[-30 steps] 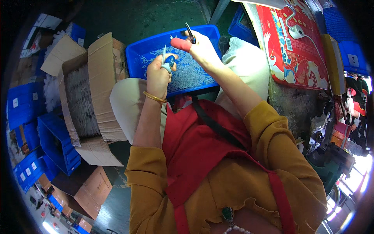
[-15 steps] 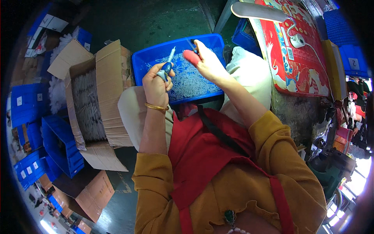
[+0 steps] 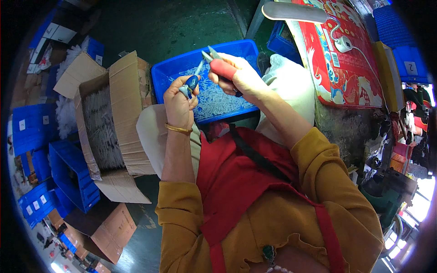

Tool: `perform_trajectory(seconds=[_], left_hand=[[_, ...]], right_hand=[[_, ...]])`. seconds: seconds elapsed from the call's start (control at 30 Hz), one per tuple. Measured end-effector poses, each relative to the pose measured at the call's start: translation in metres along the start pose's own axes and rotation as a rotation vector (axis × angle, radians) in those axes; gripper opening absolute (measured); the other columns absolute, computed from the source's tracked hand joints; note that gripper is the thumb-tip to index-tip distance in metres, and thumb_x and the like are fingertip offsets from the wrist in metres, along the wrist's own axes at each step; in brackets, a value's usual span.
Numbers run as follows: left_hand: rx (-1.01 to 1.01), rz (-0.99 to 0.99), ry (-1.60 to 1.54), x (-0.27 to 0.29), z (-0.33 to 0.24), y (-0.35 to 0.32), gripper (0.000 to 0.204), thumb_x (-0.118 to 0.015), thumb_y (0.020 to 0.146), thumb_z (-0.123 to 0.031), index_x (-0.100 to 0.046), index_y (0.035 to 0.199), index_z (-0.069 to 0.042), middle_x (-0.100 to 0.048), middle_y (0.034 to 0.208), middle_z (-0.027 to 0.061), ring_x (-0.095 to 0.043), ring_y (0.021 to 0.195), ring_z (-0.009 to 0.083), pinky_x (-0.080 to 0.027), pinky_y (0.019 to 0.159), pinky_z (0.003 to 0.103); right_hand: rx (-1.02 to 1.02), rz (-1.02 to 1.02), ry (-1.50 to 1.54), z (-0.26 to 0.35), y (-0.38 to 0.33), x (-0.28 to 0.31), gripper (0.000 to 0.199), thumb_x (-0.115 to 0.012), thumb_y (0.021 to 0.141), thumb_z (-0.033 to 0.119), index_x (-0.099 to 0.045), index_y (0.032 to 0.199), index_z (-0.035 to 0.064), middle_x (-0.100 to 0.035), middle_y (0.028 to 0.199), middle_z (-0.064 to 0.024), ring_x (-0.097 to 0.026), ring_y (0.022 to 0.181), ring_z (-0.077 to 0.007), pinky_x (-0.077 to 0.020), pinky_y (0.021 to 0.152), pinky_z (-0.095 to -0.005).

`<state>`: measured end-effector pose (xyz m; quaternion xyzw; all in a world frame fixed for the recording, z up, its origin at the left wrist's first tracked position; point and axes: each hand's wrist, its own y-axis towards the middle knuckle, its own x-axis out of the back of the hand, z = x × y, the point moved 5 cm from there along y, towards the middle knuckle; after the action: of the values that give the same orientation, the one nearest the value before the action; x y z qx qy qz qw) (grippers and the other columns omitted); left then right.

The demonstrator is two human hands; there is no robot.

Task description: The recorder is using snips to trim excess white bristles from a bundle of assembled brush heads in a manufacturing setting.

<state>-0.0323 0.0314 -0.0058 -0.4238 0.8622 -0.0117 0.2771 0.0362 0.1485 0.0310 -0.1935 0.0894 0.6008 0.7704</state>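
Over the blue bin, my left hand [image 3: 178, 101] pinches a slim white ribbed piece [image 3: 199, 68], which points up and away. A dark blue finger cover [image 3: 192, 82] sits at its fingertips, and a gold bangle circles the wrist. My right hand [image 3: 243, 78], with a red finger cover [image 3: 223, 68], is closed around small pliers [image 3: 208, 56]. Their metal jaws are parted close to the top of the ribbed piece; I cannot tell if they touch it. Below both hands, the blue bin [image 3: 159, 74] contains many small whitish pieces [image 3: 218, 101].
An open cardboard box [image 3: 125, 109] of pale thin strips stands at my left, with blue crates [image 3: 73, 168] beyond. At my right is a table with a red patterned cover [image 3: 337, 86] and a lamp [image 3: 296, 12]. My knees flank the bin.
My right hand has turned and brought the pliers left, from beyond the red-covered finger to the tip of the ribbed piece. My left hand has shifted slightly left.
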Motion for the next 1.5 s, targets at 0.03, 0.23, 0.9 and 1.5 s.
perform_trajectory(seconds=[0.03,0.23,0.9,1.5], left_hand=[[-0.011,0.019,-0.009,0.001,0.001,0.0,0.024,-0.035,0.071,0.007,-0.055,0.085,0.003,-0.049,0.059,0.0041,-0.031,0.04,0.002,-0.02,0.034,0.016],[0.0,0.087,0.052,-0.008,0.001,-0.002,0.022,-0.036,0.071,0.007,-0.055,0.082,0.001,-0.048,0.058,0.0035,-0.032,0.041,0.0022,-0.021,0.034,0.015],[0.066,0.0,0.068,-0.01,0.009,-0.008,0.027,-0.032,0.071,0.007,-0.053,0.087,0.003,-0.051,0.062,0.0078,-0.032,0.039,0.0036,-0.024,0.035,0.017],[0.192,0.299,-0.083,-0.004,0.004,-0.007,0.015,-0.044,0.079,-0.009,-0.051,0.09,-0.001,-0.055,0.072,0.0088,-0.05,0.055,0.0106,-0.04,0.046,0.022]], right_hand=[[-0.013,0.029,-0.033,0.0,-0.001,-0.004,0.014,-0.038,0.081,0.014,-0.046,0.072,0.0056,-0.042,0.051,0.0007,-0.03,0.035,-0.0044,-0.0238,0.033,-0.0191],[-0.189,0.14,0.071,-0.016,0.002,-0.002,0.016,-0.038,0.083,0.016,-0.047,0.074,0.0053,-0.043,0.055,0.0015,-0.028,0.036,-0.0023,-0.0198,0.032,-0.0176],[0.539,-0.111,-0.897,-0.028,0.001,-0.001,0.032,-0.047,0.077,0.008,-0.048,0.109,0.0081,-0.053,0.065,-0.0034,-0.052,0.055,-0.0139,-0.0402,0.046,-0.0268],[-0.22,0.134,0.068,-0.019,-0.011,-0.01,0.029,-0.045,0.077,0.005,-0.051,0.104,0.0093,-0.045,0.059,0.0009,-0.031,0.042,-0.0024,-0.0211,0.036,-0.0164]])
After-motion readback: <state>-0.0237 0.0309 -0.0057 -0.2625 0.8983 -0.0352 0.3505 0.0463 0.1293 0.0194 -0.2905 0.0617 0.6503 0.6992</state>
